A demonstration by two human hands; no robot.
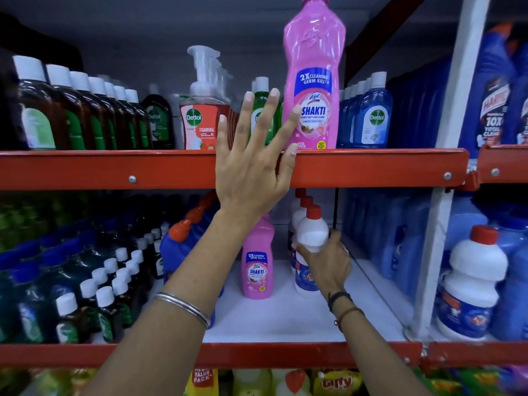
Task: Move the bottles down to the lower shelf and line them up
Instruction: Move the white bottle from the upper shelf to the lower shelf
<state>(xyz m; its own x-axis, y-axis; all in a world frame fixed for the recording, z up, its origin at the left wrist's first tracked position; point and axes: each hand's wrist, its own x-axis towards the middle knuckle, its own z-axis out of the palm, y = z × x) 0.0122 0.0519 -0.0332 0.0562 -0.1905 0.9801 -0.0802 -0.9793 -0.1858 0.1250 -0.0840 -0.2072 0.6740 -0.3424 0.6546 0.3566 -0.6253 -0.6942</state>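
Now left hand [251,164] is reaching up w/ fingers spread, empty, beside pink bottle [314,78] at top centre, upright on upper shelf [371,167]. Right hand [328,261] is gripping white bottle [311,247] on lower shelf [285,318]. Pink one prob full, heavy, slick plastic; grab at waist

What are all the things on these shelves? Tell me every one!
tall Shakti bottle: one, pink, upper shelf, upright
small Shakti bottle: one, pink, lower shelf
red-capped bottle: white, front of a row, lower shelf
pump soap bottle: red, front of a row, upper shelf
brown bottles: a row, white caps, upper left
blue Dettol bottles: a row, upper shelf
shelf rail: red, upper
left hand: open, fingers spread, beside the tall pink bottle
right hand: gripping the red-capped bottle
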